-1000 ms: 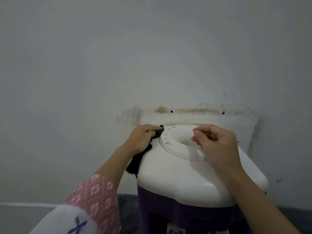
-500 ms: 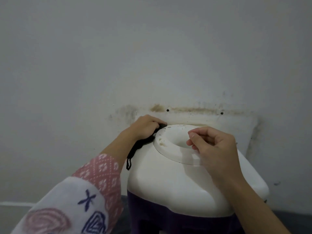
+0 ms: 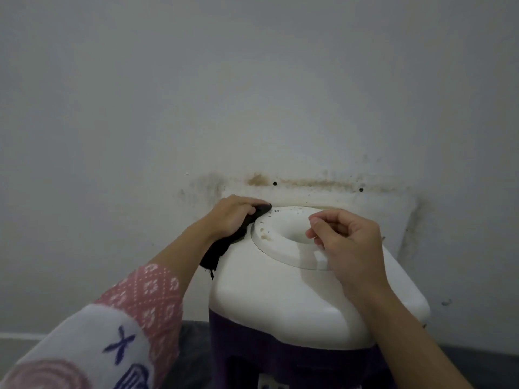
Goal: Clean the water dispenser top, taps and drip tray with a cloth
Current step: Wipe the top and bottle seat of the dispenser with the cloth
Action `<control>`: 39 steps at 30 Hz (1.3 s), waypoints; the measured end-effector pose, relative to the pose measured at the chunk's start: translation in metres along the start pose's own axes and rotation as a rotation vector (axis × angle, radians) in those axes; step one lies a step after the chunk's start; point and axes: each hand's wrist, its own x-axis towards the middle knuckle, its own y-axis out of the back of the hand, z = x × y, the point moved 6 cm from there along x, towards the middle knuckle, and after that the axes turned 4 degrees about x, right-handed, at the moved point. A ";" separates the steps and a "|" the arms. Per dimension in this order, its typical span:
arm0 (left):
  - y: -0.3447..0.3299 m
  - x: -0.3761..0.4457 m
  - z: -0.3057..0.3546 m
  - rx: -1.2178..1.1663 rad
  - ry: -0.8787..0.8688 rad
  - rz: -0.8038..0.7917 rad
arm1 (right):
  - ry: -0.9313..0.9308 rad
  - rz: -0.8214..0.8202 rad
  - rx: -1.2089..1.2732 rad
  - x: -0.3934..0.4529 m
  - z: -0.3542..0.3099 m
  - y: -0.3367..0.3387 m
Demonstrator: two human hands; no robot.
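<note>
Dispenser sits low and right of centre, white top over a purple body, backed up close to the wall. On its top, a raised round collar with a sunken hole in the middle, and the collar's far rim is dotted with brownish specks and crumbs from about 9 o'clock round to 12.

Left hand is at the collar's 10 o'clock, fingers curled over a dark cloth and pressing it onto the white top just outside the rim. One end of the cloth pokes out past the fingertips toward 12 o'clock; the rest trails back under the wrist and hangs off the dispenser's left edge. That arm wears a sleeve in pink with white diamonds, then white with blue marks.

Right hand is over the collar's 3 to 5 o'clock side, fingers curled in, thumb meeting the forefinger. Whether it pinches anything, I cannot tell; the heel of the hand seems to rest at the collar's near edge.

Behind, the wall carries a brown stain in a band just above the dispenser, with two small dark holes in it.
</note>
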 end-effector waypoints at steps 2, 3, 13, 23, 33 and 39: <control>0.003 -0.020 -0.001 -0.058 -0.013 0.066 | -0.013 0.009 0.019 0.000 0.001 0.000; 0.005 -0.031 0.000 -0.071 -0.023 0.100 | -0.018 0.011 0.027 0.000 0.000 0.000; -0.010 -0.116 0.048 0.300 -0.398 0.116 | -0.024 0.023 0.006 -0.002 -0.002 0.001; -0.002 -0.049 0.034 0.284 -0.182 0.133 | -0.033 0.028 -0.009 -0.002 -0.001 0.002; -0.002 -0.082 0.036 0.208 -0.417 0.041 | -0.037 0.015 0.008 -0.002 0.001 0.001; -0.003 -0.025 0.025 0.204 -0.188 0.045 | -0.029 0.015 -0.006 0.000 0.000 0.001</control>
